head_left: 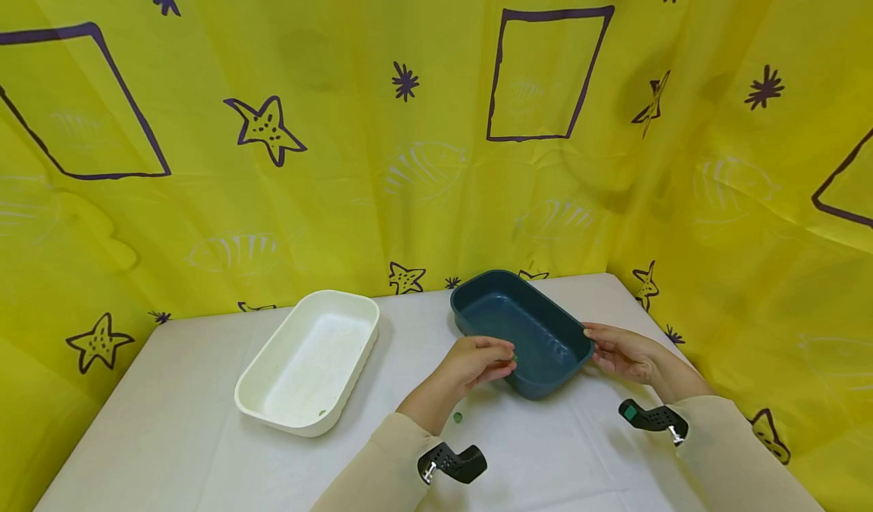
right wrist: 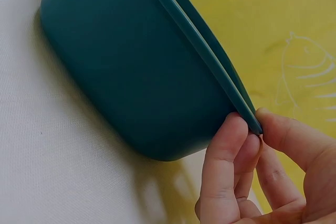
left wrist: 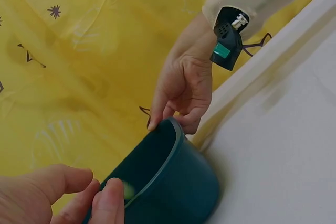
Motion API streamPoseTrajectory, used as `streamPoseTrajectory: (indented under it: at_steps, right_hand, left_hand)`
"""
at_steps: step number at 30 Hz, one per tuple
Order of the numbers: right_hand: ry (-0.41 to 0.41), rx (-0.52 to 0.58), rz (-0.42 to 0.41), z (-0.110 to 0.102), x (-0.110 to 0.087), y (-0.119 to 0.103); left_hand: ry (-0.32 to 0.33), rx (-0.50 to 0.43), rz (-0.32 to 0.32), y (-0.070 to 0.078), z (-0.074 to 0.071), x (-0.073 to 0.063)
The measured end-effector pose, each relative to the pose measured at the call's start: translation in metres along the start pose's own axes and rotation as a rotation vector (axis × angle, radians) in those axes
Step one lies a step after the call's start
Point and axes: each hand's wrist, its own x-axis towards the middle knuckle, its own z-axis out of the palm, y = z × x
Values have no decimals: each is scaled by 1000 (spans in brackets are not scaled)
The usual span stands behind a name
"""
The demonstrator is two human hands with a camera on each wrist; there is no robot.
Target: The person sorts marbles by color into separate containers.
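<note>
A green bead (left wrist: 127, 189) sits pinched in the left hand's (head_left: 477, 362) fingers over the blue tub's (head_left: 539, 338) near rim; the right hand (head_left: 624, 353) grips its far rim. Another bead (head_left: 458, 418) lies on the surface, the white tub (head_left: 307, 360) beyond.

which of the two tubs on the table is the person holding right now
The dark teal tub, toward the right. The right hand pinches its rim and the left hand is at its near edge. The white tub sits untouched to the left.
</note>
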Motion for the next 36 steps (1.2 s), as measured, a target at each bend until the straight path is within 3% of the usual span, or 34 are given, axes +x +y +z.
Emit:
streamPoseTrajectory:
  at_steps: [6,11,18,26,36]
  right_hand:
    - [7,2,-10,-3,1,2]
    - [1,7,-9,-1,1,1]
    - [-21,17,-12,-2,1,2]
    - [-22,15,-12,-2,-1,2]
    - [-20,14,-10,-1,-1,2]
  left_hand:
    - [6,8,19,-1,1,0]
    - [-5,6,40,-4,-8,-2]
    - [8,72,36,-3,-27,-11]
    - [80,250,2,-9,-49,-24]
    - [154,330,48,-18,-86,-44]
